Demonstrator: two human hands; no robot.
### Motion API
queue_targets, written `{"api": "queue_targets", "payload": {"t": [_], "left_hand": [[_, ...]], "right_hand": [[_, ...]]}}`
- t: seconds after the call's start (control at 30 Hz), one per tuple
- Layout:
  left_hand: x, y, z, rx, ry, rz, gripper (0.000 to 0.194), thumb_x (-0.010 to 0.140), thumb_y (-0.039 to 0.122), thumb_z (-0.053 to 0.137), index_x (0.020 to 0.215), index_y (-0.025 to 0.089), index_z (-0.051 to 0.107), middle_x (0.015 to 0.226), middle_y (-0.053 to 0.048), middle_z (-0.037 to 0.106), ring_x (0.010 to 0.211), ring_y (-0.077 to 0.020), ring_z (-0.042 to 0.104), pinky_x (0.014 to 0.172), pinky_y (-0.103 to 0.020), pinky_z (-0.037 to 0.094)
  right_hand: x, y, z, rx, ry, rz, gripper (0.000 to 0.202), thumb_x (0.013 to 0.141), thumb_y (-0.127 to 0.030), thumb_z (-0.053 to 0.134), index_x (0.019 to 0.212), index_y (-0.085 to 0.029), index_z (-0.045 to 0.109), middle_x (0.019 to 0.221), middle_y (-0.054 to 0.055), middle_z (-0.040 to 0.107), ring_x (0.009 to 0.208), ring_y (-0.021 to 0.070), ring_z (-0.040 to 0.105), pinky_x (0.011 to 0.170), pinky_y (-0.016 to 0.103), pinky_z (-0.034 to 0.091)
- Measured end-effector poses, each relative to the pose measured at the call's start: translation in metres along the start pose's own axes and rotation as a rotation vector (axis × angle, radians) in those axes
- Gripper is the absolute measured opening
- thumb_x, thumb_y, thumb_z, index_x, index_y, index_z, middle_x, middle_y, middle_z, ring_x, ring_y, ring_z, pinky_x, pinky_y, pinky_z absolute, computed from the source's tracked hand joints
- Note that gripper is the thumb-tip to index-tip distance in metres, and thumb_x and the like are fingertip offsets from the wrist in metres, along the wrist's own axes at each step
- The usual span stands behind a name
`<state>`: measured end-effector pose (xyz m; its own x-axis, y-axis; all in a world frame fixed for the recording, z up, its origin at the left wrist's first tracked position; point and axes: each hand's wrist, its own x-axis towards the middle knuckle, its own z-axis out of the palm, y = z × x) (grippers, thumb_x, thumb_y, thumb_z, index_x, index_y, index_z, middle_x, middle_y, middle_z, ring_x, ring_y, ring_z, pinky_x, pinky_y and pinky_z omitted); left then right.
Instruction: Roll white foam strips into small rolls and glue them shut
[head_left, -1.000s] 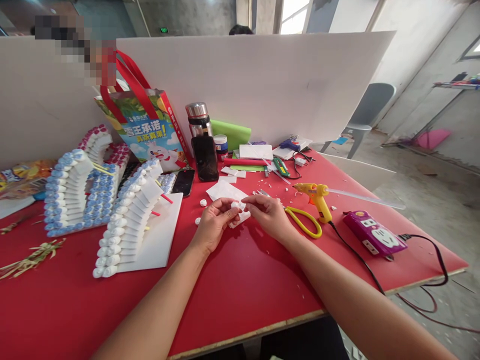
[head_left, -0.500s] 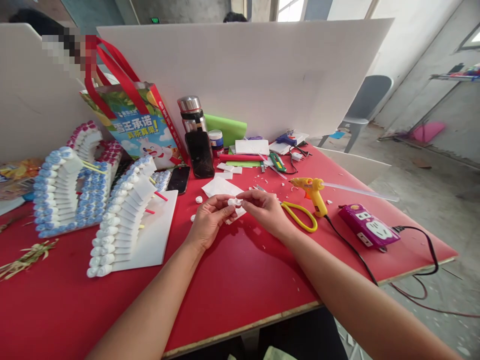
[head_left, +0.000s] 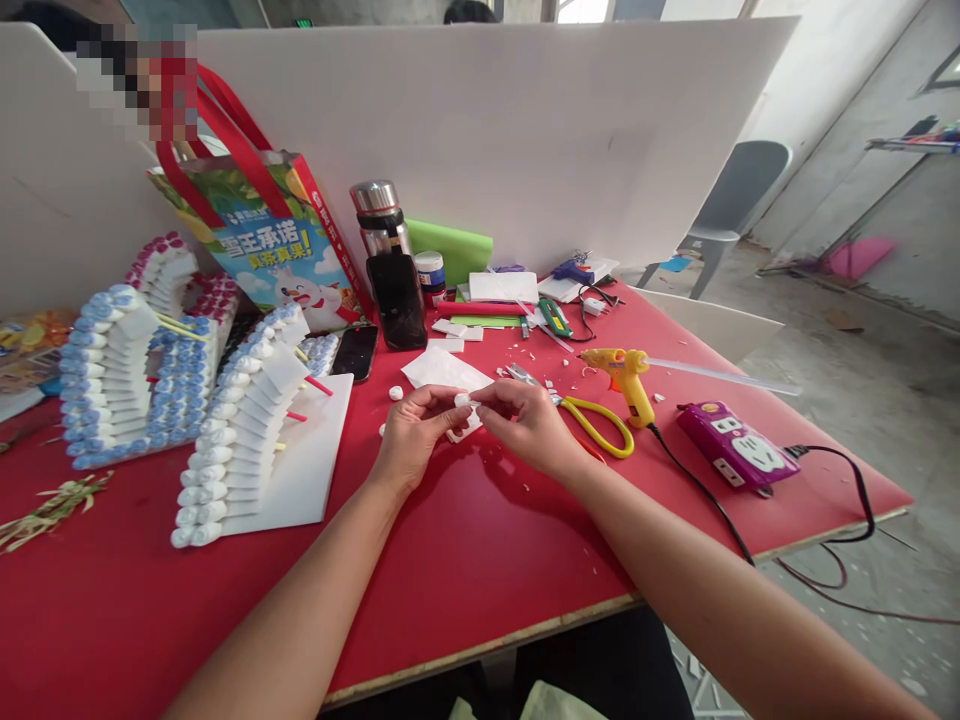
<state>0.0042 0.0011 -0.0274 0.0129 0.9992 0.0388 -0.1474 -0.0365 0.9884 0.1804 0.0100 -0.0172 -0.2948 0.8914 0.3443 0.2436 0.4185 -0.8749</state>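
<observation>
Over the red table [head_left: 465, 590] my left hand [head_left: 411, 435] and my right hand [head_left: 534, 425] meet, their fingertips pinched round a small white rolled piece [head_left: 463, 400]. Whether it is paper or foam I cannot make out. Just behind and under the fingers lies a white sheet [head_left: 442, 369]. A small white roll [head_left: 396, 394] rests left of my left hand, with another partly hidden below it. Beside my right hand are yellow-handled scissors or pliers [head_left: 611, 425]; my hand covers part of them.
On the left stand a white fan-shaped model [head_left: 262, 440] and a blue-and-white one [head_left: 97, 380]. A yellow glue gun [head_left: 630, 380] and a purple power strip [head_left: 739, 445] lie at right. Behind are a phone [head_left: 355, 353], a flask [head_left: 379, 215] and a gift bag [head_left: 289, 250].
The fingers have shifted slightly on the small white piece, which now shows a rounder end on top. More of the yellow-handled tool shows beside my right hand. The view has tilted a little.
</observation>
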Motion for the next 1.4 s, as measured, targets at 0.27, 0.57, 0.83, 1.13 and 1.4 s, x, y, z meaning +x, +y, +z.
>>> {"api": "queue_targets", "payload": {"t": [0.27,0.57,0.83,1.13,1.4], "left_hand": [[-0.002,0.003,0.004,0.024,0.037,0.007,0.031,0.064,0.030,0.088,0.085,0.016,0.072,0.069,0.000,0.068,0.058,-0.0119,0.060,0.059,-0.026,0.051],[0.000,0.002,0.002,0.016,0.035,0.002,0.032,0.066,0.032,0.087,0.088,0.015,0.072,0.068,-0.001,0.068,0.060,-0.0127,0.061,0.058,-0.025,0.050],[0.006,0.001,-0.003,-0.254,-0.004,-0.102,0.032,0.067,0.026,0.088,0.092,0.016,0.071,0.078,-0.001,0.070,0.067,-0.0097,0.064,0.068,-0.022,0.052],[0.003,0.007,-0.001,-0.237,-0.009,-0.149,0.037,0.066,0.029,0.088,0.093,0.012,0.068,0.091,-0.010,0.076,0.064,-0.0097,0.063,0.061,-0.023,0.051],[0.000,0.003,-0.006,-0.209,-0.020,-0.122,0.035,0.066,0.028,0.088,0.090,0.013,0.068,0.091,-0.009,0.076,0.067,-0.0117,0.066,0.064,-0.025,0.051]], "right_hand": [[0.000,-0.001,0.000,-0.158,0.009,-0.117,0.023,0.083,-0.014,0.056,0.097,-0.013,0.075,0.079,0.004,0.067,0.067,0.0122,0.055,0.065,0.025,0.042],[0.000,0.002,0.002,-0.127,0.007,-0.092,0.028,0.082,-0.014,0.057,0.102,-0.014,0.075,0.083,0.005,0.070,0.068,0.0128,0.057,0.065,0.026,0.043],[0.004,-0.003,-0.002,0.263,0.006,0.170,0.027,0.080,-0.025,0.062,0.101,-0.012,0.074,0.077,0.003,0.069,0.063,0.0119,0.055,0.063,0.025,0.045],[0.007,0.005,-0.018,-0.278,0.263,0.145,0.042,0.083,-0.047,0.067,0.058,-0.019,0.048,0.053,-0.004,0.046,0.052,0.0094,0.035,0.052,0.025,0.028],[-0.018,-0.013,-0.062,-0.920,0.022,0.189,0.015,0.091,-0.022,0.051,0.084,-0.019,0.064,0.085,0.009,0.069,0.072,0.0216,0.059,0.062,0.031,0.035]]}}
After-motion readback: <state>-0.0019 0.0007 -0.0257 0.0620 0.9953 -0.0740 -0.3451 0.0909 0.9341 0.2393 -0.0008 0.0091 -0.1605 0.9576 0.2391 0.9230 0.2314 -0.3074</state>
